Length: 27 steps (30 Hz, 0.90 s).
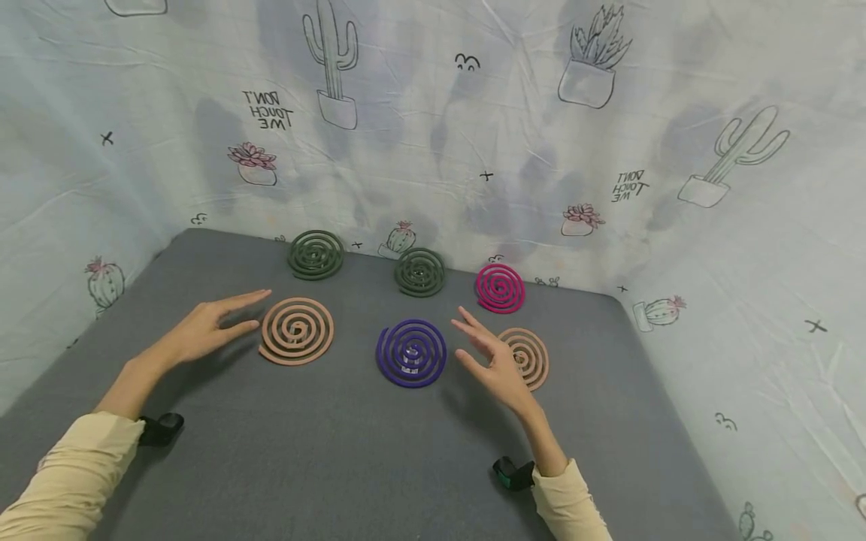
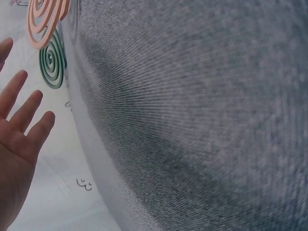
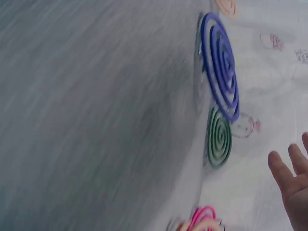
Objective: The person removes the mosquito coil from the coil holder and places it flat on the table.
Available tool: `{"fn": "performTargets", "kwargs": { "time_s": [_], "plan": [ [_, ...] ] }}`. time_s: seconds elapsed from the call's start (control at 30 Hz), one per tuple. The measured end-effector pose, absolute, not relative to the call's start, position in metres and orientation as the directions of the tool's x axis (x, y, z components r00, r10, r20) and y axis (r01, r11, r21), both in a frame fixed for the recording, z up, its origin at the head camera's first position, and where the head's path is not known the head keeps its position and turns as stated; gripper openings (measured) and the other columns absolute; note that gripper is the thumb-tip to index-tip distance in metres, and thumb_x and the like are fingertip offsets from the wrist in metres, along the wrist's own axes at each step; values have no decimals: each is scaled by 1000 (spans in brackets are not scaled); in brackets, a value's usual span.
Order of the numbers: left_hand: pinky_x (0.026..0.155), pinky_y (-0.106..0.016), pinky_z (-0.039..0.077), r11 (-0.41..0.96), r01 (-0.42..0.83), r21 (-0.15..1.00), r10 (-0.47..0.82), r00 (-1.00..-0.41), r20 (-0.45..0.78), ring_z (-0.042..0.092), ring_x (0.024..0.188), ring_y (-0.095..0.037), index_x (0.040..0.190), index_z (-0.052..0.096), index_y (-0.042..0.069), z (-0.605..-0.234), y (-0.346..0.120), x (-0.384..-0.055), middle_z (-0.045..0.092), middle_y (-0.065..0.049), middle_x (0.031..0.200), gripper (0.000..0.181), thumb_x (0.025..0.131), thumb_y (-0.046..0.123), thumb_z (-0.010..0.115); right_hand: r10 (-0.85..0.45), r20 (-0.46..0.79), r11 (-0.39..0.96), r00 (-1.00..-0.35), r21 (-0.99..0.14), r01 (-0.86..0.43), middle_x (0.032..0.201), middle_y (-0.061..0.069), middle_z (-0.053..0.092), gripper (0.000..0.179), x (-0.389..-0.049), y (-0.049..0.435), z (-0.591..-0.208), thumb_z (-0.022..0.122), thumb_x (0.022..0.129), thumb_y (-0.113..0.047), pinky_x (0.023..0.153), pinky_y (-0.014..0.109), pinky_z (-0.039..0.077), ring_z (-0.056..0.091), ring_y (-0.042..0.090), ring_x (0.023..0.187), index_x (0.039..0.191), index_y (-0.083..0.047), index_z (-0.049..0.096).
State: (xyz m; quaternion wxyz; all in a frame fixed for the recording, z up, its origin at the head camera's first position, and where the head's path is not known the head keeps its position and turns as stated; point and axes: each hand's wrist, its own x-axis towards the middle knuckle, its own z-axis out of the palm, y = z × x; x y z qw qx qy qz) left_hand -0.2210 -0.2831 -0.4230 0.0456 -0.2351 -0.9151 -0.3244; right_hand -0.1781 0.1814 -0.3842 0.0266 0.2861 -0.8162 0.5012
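Observation:
Two rows of flat spiral coils lie on a grey surface. My left hand (image 1: 206, 329) hovers just left of the left peach coil (image 1: 298, 331), fingers extended and holding nothing. Between the hands lies a purple-blue coil (image 1: 411, 353). Above the surface, my right hand (image 1: 499, 367) is spread and empty, partly covering the right peach coil (image 1: 534, 359). Behind are a left dark green coil (image 1: 315, 255), a second dark green coil (image 1: 419, 273) and a magenta coil (image 1: 501, 288). In the left wrist view, the left hand's fingers (image 2: 36, 103) are apart; the right wrist view shows part of the right hand (image 3: 293, 183).
A pale cloth (image 1: 419, 150) printed with cacti and mirrored lettering rises behind and at both sides of the grey surface (image 1: 325, 466). Dark bands with small devices sit on the left wrist (image 1: 161, 430) and right wrist (image 1: 513, 475), beside the light sleeves.

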Motion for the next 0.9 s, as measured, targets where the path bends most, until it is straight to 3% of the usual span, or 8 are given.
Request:
{"fn": "performTargets", "kwargs": {
  "time_s": [0.3, 0.5, 0.73, 0.9],
  "plan": [
    [93, -62, 43, 658, 449, 604, 394, -889, 232, 43, 123, -48, 137, 52, 11, -423, -282, -219, 46, -23, 141, 46, 92, 16, 63, -561, 284, 143, -778, -892, -429, 135, 30, 48, 42, -188, 136, -389, 53, 93, 5, 99, 57, 43, 47, 48, 120, 133, 11, 46],
    [92, -54, 47, 666, 460, 587, 394, -885, 247, 44, 122, -45, 135, 54, 10, -425, -285, -220, 49, -22, 139, 45, 91, 17, 64, -616, 245, 112, -749, -914, -390, 134, 27, 50, 41, -194, 106, -391, 54, 94, 2, 98, 48, 48, 50, 45, 119, 133, 9, 48],
    [87, -47, 52, 625, 454, 635, 404, -884, 234, 55, 115, -41, 136, 53, 9, -427, -287, -222, 50, -24, 136, 48, 90, 14, 65, -620, 237, 95, -748, -923, -372, 131, 29, 51, 41, -202, 77, -396, 57, 92, 2, 94, 28, 52, 52, 49, 114, 131, 10, 49],
    [85, -45, 54, 611, 466, 640, 408, -878, 250, 61, 108, -39, 133, 55, 7, -431, -287, -223, 54, -24, 132, 48, 87, 9, 68, -614, 192, 129, -765, -933, -337, 133, 27, 52, 42, -210, 56, -405, 60, 92, -1, 88, 24, 53, 55, 44, 114, 132, 6, 51]
  ]
}}
